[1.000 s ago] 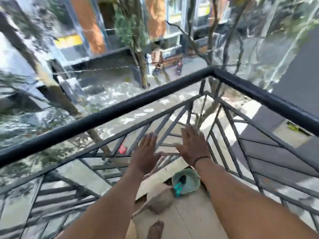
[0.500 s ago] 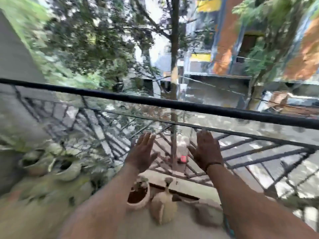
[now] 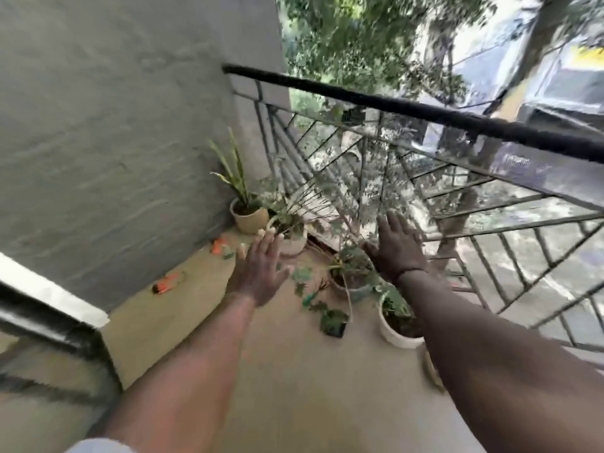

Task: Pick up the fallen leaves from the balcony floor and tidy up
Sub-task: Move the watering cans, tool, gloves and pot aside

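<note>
Both my hands are stretched out in front of me above the beige balcony floor [image 3: 287, 371], fingers straight and holding nothing. My left hand [image 3: 261, 269] hovers over the floor near a white pot. My right hand [image 3: 397, 246] hangs above the potted plants by the railing. A few green leaves [image 3: 302, 279] lie on the floor between the pots, and a small dark pot with green leaves [image 3: 333, 322] lies close to them. The view is blurred, so smaller leaves cannot be made out.
Several potted plants line the railing: a beige pot [image 3: 248, 217] in the corner, a white pot [image 3: 291, 237], a grey pot [image 3: 353, 286] and another white pot [image 3: 395, 325]. Orange items [image 3: 166, 284] lie along the grey wall [image 3: 114, 142]. The black railing [image 3: 457, 122] runs right.
My view has swung left from the railing and the street to the balcony's corner by the grey wall. My hands stay raised, spread and empty throughout.
</note>
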